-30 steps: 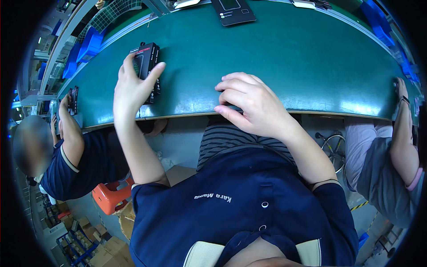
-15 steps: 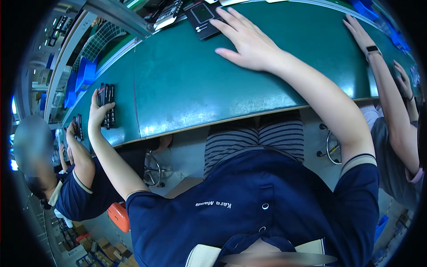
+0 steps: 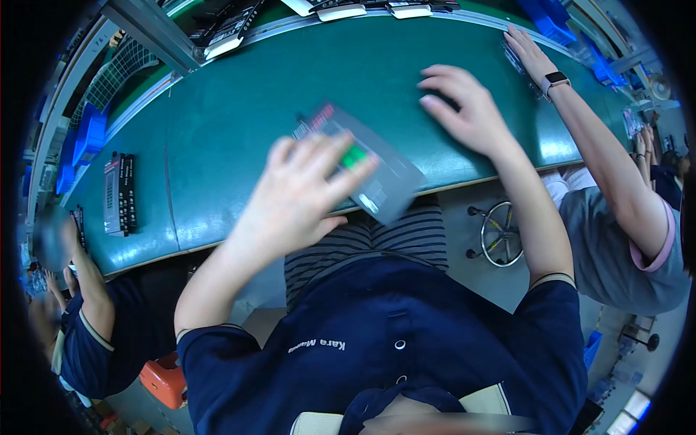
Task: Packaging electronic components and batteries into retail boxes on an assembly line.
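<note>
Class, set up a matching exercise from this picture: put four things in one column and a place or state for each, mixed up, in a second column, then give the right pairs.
1 left hand
2 right hand
3 black boxes
4 wristwatch

a on a co-worker's wrist, far right
b holding a grey flat pack
c spread above the green table
d stacked at the table's left end

Pairs: 1-b, 2-c, 3-d, 4-a

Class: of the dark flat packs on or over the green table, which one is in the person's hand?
The grey pack with the green patch, under the left hand; the black packs lie untouched at the far left.
</note>
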Motion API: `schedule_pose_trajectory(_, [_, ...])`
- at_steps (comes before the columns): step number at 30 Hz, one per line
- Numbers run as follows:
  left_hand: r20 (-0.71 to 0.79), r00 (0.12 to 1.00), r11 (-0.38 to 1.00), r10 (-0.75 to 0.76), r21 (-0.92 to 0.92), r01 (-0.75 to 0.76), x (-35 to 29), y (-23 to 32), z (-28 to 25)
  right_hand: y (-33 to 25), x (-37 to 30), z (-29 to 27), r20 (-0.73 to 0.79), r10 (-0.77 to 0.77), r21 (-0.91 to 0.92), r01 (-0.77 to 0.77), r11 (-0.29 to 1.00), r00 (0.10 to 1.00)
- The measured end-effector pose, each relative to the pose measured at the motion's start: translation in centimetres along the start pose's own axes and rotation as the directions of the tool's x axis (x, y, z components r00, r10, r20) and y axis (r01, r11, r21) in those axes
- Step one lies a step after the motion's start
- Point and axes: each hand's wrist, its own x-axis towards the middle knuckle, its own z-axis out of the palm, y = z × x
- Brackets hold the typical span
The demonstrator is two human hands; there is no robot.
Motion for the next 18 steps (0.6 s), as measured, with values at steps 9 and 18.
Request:
schedule_pose_trajectory(9, [-0.194, 0.967, 0.979, -0.165, -0.155, 0.136, 0.5, 0.2, -3.3, 13.7, -3.4, -5.7, -0.423, 0.354, -0.561, -0.547, 0.621, 0.834])
schedule_pose_trajectory(18, [-0.197, 0.942, 0.942, -0.272, -0.255, 0.219, -0.4, -1.9, 1.1, -5.4, -4.0, 0.5, -0.243, 0.383, -0.168, -0.427, 0.888, 0.891])
